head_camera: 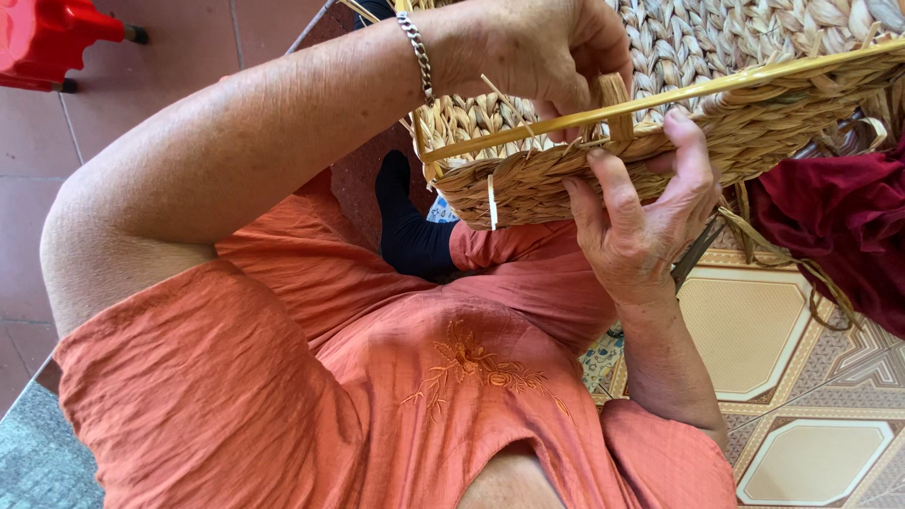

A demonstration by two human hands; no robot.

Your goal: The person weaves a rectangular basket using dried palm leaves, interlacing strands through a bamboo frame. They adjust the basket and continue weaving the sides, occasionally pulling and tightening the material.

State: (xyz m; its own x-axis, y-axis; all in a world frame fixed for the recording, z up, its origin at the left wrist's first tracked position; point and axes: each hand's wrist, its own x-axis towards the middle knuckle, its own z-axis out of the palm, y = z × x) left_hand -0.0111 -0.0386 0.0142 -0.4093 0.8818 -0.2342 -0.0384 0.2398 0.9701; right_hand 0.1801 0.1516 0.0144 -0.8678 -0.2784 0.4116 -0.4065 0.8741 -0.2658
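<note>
A woven straw basket (754,141) with a thin yellow rod (726,85) along its rim is held up in front of my lap. My left hand (537,47), a metal bracelet (417,52) on its wrist, reaches in from the left. It pinches a flat straw strand (616,106) that loops over the rod. My right hand (641,221) comes up from below. Its fingers press against the basket's rim just beneath that loop. Part of the basket is cut off by the top of the view.
My orange clothes (377,377) fill the lower view, and a foot in a dark sock (410,226) lies under the basket. A dark red cloth (848,226) and loose straw strands (820,283) are at right over the patterned floor tiles (773,349). A red plastic stool (38,38) stands top left.
</note>
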